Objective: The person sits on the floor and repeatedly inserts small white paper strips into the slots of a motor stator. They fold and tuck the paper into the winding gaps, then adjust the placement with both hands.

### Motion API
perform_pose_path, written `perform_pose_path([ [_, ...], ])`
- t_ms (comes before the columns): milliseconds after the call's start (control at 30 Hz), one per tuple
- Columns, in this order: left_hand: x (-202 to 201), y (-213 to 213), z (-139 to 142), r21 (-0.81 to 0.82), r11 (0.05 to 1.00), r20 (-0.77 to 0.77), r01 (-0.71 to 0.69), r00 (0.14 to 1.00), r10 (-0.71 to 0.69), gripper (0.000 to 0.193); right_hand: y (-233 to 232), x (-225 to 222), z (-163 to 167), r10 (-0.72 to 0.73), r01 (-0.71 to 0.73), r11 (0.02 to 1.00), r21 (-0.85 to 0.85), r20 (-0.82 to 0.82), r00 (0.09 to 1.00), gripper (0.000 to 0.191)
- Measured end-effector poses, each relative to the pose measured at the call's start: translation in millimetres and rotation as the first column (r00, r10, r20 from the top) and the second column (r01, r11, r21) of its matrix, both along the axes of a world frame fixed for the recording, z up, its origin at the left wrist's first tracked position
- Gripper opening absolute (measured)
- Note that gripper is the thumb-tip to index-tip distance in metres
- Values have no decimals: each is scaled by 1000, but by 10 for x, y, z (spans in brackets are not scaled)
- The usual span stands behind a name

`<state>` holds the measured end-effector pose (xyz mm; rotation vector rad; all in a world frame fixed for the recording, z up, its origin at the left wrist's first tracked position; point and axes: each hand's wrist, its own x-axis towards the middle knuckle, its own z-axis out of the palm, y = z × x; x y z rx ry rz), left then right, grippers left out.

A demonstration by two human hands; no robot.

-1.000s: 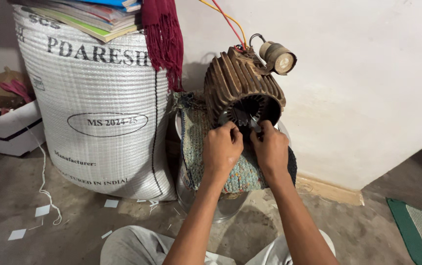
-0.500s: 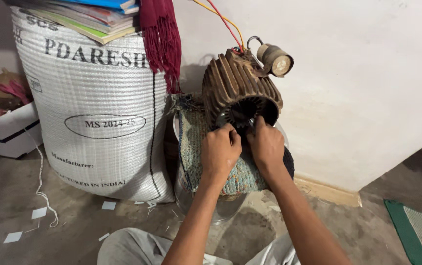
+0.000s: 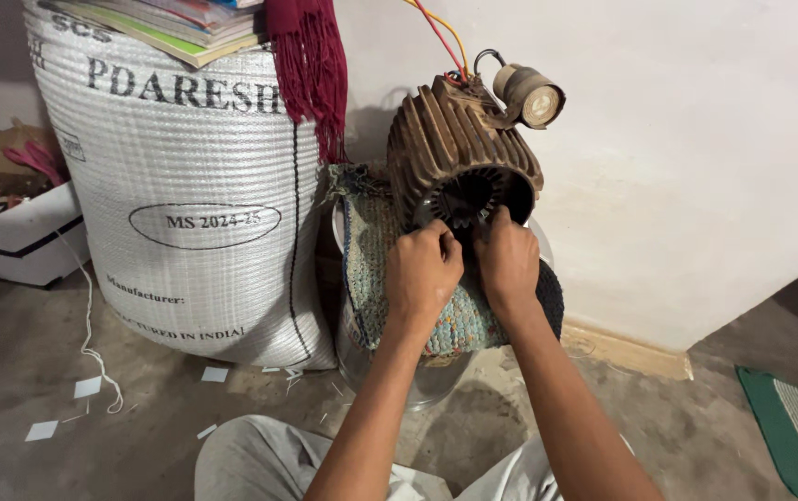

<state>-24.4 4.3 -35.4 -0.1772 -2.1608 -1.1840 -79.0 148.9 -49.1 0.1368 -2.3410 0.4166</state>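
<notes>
Bare concrete floor [image 3: 65,371] w/ paper scraps, a pale plastered wall [image 3: 695,139] behind. An old ribbed electric motor housing [image 3: 450,153], rusty brown, sits tilted on a woven rag mat [image 3: 389,269] draped over a shiny metal pot [image 3: 417,376]; only the pot's lower side shows, contents hidden. The housing's long axis runs from the back, near the wall, toward the person, open end facing the camera and a bit down, slotted stator core [image 3: 473,197] visible inside. Both hands are at that opening, directly below and in front of it: left hand [image 3: 424,274] curled into a loose fist at the lower left rim, right hand [image 3: 507,260] w/ fingers bent up against the lower right rim. Whether either is pinching something (wire, insulation) can't tell, fingertips are hidden. Hands just beside each other, about equally near the bore; the right reaches slightly higher. Red and yellow wires [image 3: 436,28] rise from the top of the housing, next to a small cylindrical capacitor [image 3: 529,95]. To the left, touching the mat, a big white woven sack [image 3: 185,186], full, w/ books [image 3: 176,23] stacked on top and a maroon fringed cloth [image 3: 311,56] hanging down. Far left, a white cardboard box [image 3: 19,237] holding pink odds and ends.
</notes>
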Motion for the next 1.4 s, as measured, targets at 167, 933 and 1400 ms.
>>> perform_pose_path([
  [167,4,-1,30,32,999,32,11,999,-12,16,53,278,65,146,-155,965,-212,-55,988,34],
  [933,25,31,68,47,999,43,4,999,-6,14,-162,-9,-16,212,-215,519,-827,-119,970,6],
  [1400,3,10,43,65,997,-1,49,999,-49,12,-33,223,129,92,-144,918,-368,-155,984,12],
])
